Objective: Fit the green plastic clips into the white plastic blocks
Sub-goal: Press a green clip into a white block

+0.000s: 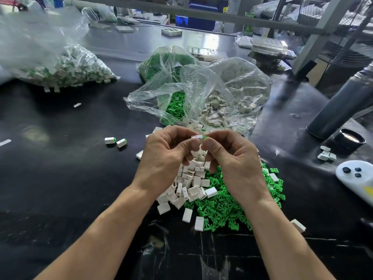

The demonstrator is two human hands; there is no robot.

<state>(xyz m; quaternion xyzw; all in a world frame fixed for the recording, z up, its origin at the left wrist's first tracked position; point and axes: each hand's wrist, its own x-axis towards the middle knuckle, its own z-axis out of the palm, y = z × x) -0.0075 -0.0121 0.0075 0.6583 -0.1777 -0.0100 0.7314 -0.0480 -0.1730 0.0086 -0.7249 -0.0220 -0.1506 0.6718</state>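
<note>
My left hand (163, 156) pinches a white plastic block (196, 136) between thumb and fingers, above the piles. My right hand (232, 158) pinches a green plastic clip (205, 138) whose end touches the block's right side. Below the hands lies a heap of loose white blocks (191, 182) and, to its right, a heap of green clips (226, 207). Two blocks with green clips fitted (116, 141) lie on the black table to the left.
Open clear bags of green clips (174, 106) and white blocks (238, 98) stand behind my hands. A bag of assembled pieces (70, 71) lies at far left. A dark cylinder (343, 106), a round black lid (351, 139) and a white remote (357, 178) are on the right.
</note>
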